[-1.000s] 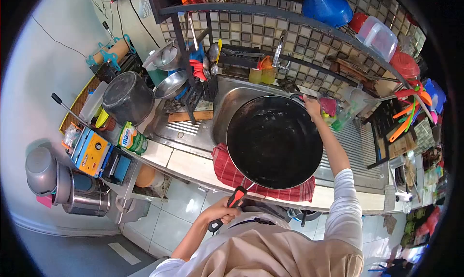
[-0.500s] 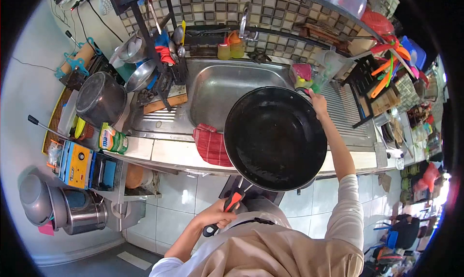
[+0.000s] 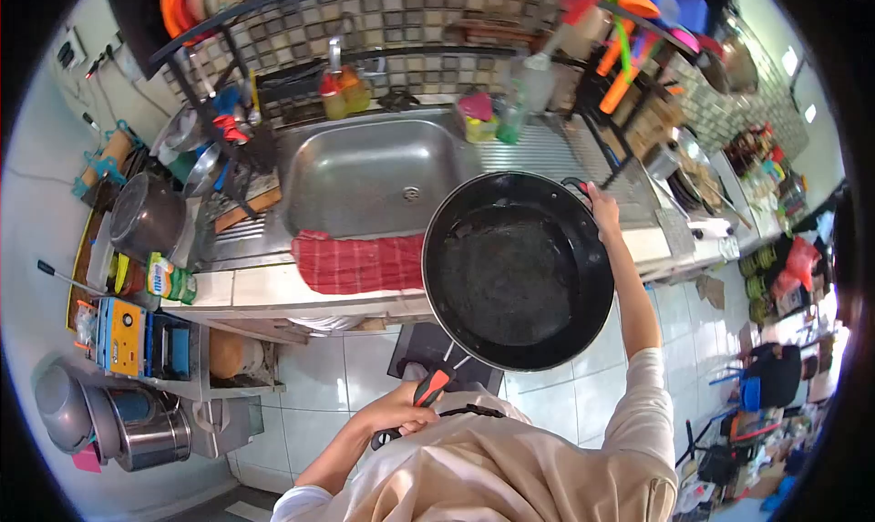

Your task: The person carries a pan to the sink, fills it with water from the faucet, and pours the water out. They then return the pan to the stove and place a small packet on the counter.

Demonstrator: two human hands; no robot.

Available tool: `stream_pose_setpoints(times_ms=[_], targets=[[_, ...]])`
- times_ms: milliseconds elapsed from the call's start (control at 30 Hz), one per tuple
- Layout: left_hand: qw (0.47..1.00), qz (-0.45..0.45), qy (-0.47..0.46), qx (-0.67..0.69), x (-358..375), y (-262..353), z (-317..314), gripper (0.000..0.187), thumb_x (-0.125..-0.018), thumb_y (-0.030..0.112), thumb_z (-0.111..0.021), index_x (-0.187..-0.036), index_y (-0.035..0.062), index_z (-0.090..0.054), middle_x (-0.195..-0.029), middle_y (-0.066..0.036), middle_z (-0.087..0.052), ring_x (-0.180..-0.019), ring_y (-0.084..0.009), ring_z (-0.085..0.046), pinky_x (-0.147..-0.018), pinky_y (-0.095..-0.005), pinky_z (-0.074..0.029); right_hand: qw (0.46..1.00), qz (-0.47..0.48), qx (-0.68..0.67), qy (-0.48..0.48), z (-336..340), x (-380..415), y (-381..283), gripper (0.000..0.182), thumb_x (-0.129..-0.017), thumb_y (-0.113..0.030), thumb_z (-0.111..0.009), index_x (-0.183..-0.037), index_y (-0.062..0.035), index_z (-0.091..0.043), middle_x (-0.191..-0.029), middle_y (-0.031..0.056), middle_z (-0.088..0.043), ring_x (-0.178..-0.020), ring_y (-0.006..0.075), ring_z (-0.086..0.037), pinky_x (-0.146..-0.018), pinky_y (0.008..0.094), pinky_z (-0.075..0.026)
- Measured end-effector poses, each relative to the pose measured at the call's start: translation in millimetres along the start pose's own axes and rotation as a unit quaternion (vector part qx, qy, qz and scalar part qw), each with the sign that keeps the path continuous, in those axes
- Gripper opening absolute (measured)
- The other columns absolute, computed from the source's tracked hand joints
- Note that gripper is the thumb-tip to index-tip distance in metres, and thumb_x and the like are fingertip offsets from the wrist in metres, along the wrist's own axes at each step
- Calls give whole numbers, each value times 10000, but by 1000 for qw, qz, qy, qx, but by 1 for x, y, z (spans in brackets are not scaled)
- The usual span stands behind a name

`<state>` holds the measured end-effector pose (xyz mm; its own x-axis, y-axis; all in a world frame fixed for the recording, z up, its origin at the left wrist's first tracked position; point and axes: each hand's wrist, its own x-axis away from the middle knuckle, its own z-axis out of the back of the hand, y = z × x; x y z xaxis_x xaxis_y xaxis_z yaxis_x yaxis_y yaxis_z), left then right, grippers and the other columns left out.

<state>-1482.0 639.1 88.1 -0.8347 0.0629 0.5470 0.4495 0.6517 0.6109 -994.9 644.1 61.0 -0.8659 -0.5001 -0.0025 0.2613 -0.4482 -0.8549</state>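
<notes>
A large black pan (image 3: 510,276) hangs between my hands, above the counter's front edge and the floor. My left hand (image 3: 410,411) is closed around its long red and black handle (image 3: 434,385). On the pan's far right side, my right hand (image 3: 602,210) grips the small side handle. The dark inside looks wet, with a few shiny patches. Behind the pan, partly covered by it, lies the steel sink (image 3: 374,171), its drain showing. A red checked cloth (image 3: 355,263) rests on the counter edge, left of the pan.
Left of the sink stand a dark pot (image 3: 146,214) and a green packet (image 3: 169,279). Beyond the sink are bottles (image 3: 342,93) and a tap (image 3: 335,55). A rack (image 3: 624,148) stands at right. Further right, a person (image 3: 775,372) appears low down.
The view has shifted right, so the sink and counter appear further left. The pan, still in both hands, is now more to the right of the sink, uncovering its drain and more of the cloth.
</notes>
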Motion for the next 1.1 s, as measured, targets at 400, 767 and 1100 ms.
stream_pose_setpoints(times_ms=[400, 767, 1100], targets=[[989, 79, -89, -83, -110, -42, -120, 210, -726, 79, -554, -832, 90, -373, -506, 60, -326, -401, -17, -301, -350, -195, -228, 991, -25, 51, 125, 221, 53, 150, 499, -784, -452, -484, -839, 26, -615, -678, 142, -588, -662, 199, -549, -640, 320, -410], [942, 166, -234, -176, -283, -10, -200, 223, -713, 44, -558, -818, 82, -365, -481, 50, -331, -368, -24, -291, -325, -191, -225, 941, -182, 31, 283, 430, 85, 304, 509, -781, -470, -492, -835, 20, -623, -679, 104, -573, -629, 161, -514, -606, 305, -405], [879, 216, -314, -287, -448, 77, -286, 256, -711, 55, -590, -820, 72, -359, -455, 27, -347, -344, -44, -319, -308, -205, -234, 890, -238, 36, 388, 555, 45, 372, 482, -798, -438, -481, -847, 19, -625, -695, 96, -577, -656, 152, -505, -615, 294, -399]])
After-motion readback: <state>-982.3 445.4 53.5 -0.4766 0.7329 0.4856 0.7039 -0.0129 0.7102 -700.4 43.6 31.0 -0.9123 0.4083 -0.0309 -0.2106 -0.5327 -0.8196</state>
